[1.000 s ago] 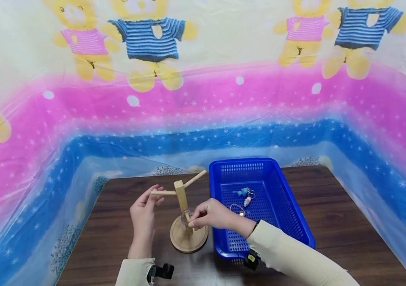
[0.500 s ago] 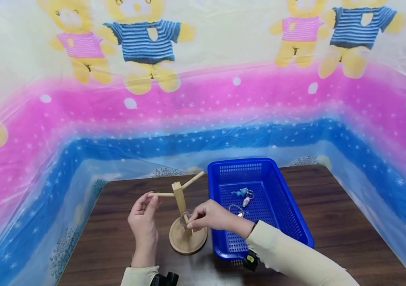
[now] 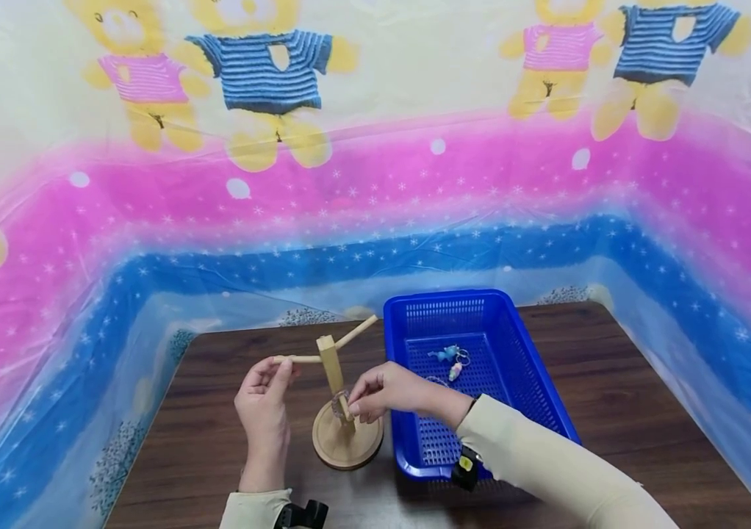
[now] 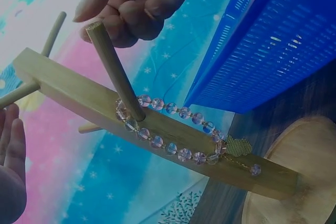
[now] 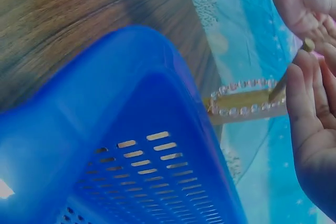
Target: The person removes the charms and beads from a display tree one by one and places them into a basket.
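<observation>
A wooden peg stand (image 3: 331,367) with a round base stands upright on the table. My left hand (image 3: 261,411) pinches the end of its left peg (image 3: 303,359) between thumb and fingers. From the front peg (image 4: 113,66) hangs a bracelet of clear pinkish beads (image 4: 170,148), with a gold-coloured charm (image 4: 239,146) lying against the post. My right hand (image 3: 389,389) is right by that peg's tip, its fingers loosely bent and holding nothing in the left wrist view. The right wrist view shows the bracelet looped around the peg as well.
Right of the stand is a blue perforated basket (image 3: 547,382), partly under my right forearm. Inside lie a blue figure keychain (image 3: 447,354), a pastel charm (image 3: 455,371) and another beaded bracelet (image 3: 437,380), partly hidden. A printed bear curtain (image 3: 349,206) surrounds the brown table (image 3: 640,411).
My left hand has taken hold of the left peg's end. The right hand has let go of the bracelet on the front peg and drawn slightly back.
</observation>
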Demonstrator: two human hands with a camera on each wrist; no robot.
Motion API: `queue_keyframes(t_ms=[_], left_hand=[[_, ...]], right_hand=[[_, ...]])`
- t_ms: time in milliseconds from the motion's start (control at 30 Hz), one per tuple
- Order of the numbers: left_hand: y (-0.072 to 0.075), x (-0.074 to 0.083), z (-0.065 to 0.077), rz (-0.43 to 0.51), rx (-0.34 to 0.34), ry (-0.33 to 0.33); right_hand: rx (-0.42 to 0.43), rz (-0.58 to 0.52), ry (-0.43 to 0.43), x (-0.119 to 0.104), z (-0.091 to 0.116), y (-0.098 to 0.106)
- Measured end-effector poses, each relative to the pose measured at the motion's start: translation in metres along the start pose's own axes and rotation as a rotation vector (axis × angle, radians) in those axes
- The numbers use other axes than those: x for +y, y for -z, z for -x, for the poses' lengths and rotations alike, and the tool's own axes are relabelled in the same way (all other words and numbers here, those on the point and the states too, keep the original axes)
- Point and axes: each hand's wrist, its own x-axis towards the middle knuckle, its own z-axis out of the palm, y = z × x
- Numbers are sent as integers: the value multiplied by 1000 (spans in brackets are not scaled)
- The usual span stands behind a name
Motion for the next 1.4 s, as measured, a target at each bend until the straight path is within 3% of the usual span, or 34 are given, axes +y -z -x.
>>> queue_keyframes(t_ms=[133,267,967,1400], left_hand=[[0,0,0,-6,-12,-3],[0,0,-1,-15,-15,-3],[1,1,0,-9,-18,6],[1,2,-1,8,-29,4]], right_hand=[[72,-23,-24,6,-5,6],[118,27,-39,10,-10,7],[143,266,7,19,-30,-6],[159,358,61,10,-26,-5]])
